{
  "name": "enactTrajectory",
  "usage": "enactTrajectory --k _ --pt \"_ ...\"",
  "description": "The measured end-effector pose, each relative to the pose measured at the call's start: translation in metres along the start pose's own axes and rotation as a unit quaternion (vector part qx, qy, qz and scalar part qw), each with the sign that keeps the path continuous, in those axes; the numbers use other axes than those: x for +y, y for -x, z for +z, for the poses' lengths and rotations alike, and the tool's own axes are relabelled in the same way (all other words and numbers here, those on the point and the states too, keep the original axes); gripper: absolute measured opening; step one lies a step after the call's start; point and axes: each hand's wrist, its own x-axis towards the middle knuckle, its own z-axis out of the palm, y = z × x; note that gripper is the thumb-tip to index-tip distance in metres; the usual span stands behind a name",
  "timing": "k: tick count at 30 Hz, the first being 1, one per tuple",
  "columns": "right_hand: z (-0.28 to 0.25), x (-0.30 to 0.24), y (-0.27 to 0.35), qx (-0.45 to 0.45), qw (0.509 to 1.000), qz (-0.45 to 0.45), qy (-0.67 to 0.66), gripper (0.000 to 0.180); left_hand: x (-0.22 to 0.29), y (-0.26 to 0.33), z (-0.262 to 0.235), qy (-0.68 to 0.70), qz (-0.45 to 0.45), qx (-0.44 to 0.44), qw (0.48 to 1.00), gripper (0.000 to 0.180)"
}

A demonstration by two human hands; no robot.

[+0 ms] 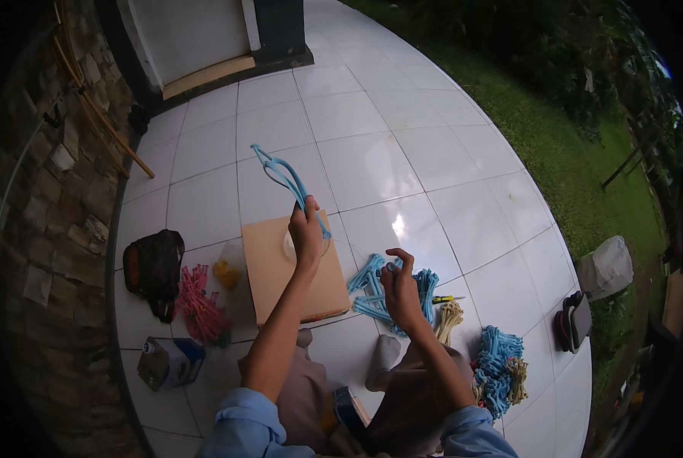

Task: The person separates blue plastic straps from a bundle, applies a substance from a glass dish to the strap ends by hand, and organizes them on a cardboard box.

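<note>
Near the frame's centre, the left hand (308, 231) is clamped around looped light-blue straps (298, 185), which extend above it toward the upper left. Right of centre, the right hand (402, 291) curls before a blue strap pile (367, 278); whether it grips anything, I cannot tell.

Holds the left hand (306, 235) clenched in a grip, slanting the left forearm (279, 320) up beneath it. Curls the right hand (403, 294) lower, right of that grip, crooking one finger (404, 256), with the right forearm (442, 366) angled inward.
</note>
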Motion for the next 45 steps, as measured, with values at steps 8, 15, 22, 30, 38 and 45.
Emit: enactTrajectory --k 8,15,22,30,38,45 --pt "-0.005 0.061 -0.021 -0.033 0.998 -0.045 0.002 0.024 -0.031 0.032 0.041 0.028 0.005 -0.251 0.968 0.036" --pt "-0.011 0.11 -0.027 -0.003 0.997 0.027 0.074 0.017 -0.041 0.043 0.039 -0.06 0.014 -0.435 0.898 0.026" --pt "-0.003 0.105 -0.054 0.08 0.987 0.085 -0.106 0.031 -0.065 0.064 0.035 0.057 -0.048 -0.407 0.91 0.022" --pt "0.056 0.022 -0.053 -0.04 0.937 -0.02 -0.346 0.044 -0.048 0.048 -0.029 -0.052 0.087 -0.346 0.933 0.022" --pt "0.084 -0.039 -0.039 -0.047 0.969 -0.095 -0.222 0.041 -0.017 0.042 -0.086 0.09 0.229 -0.137 0.959 0.032" --pt "0.097 -0.048 -0.035 -0.088 0.975 -0.127 -0.158 0.05 -0.02 0.027 -0.1 0.008 0.322 -0.11 0.94 0.014"
